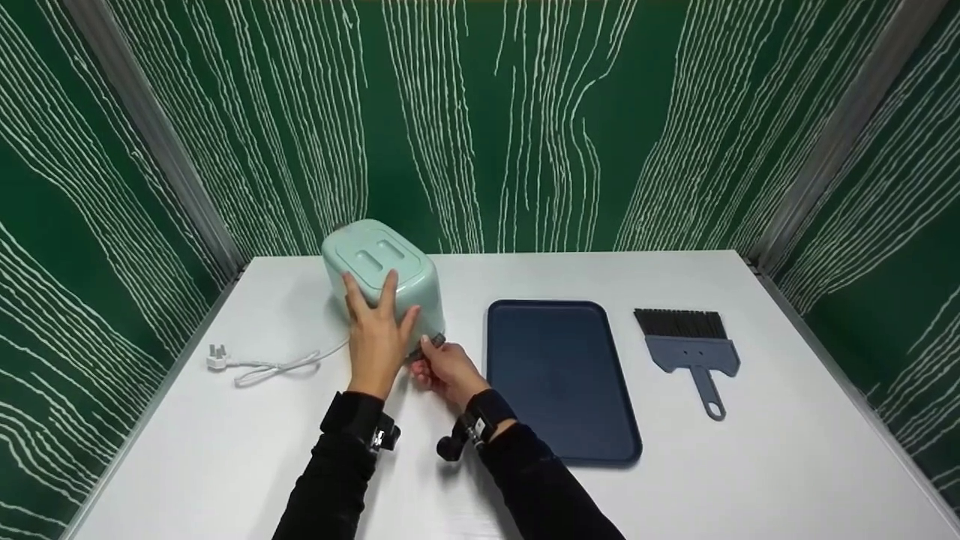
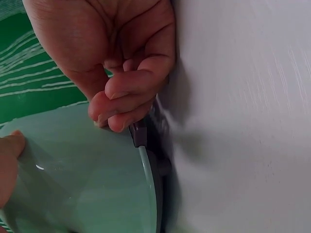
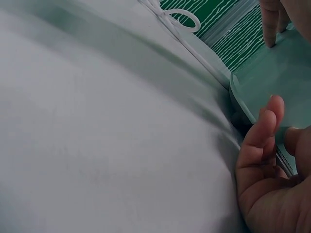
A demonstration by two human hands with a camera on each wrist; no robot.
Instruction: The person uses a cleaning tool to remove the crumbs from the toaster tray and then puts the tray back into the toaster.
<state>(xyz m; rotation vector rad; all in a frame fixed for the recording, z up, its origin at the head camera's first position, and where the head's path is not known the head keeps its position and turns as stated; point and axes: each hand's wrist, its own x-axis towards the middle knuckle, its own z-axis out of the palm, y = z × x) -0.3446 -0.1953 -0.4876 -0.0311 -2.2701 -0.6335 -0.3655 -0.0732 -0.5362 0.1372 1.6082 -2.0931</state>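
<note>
A mint-green toaster [image 1: 420,285] with two oblong recesses on top stands at the back left of the table. My left hand [image 1: 375,337] rests on its near side, fingers spread, fingertips reaching the top edge. Low at the toaster's near right corner, my right hand [image 1: 456,371] pinches a dark piece [image 1: 437,340] along the base with thumb and curled fingers. The left wrist view shows that dark piece [image 2: 139,135] jutting out below the right fingertips [image 2: 121,119]; whether it is a tray or a lever, I cannot tell. In the right wrist view, fingers partly hide the toaster's base edge.
A white power cord [image 1: 281,367] with its plug [image 1: 217,358] lies left of the toaster. To the right are a dark blue tray [image 1: 559,375] and a grey-blue hand brush [image 1: 686,352] with black bristles. Green walls with white lines surround the white table [image 1: 780,450].
</note>
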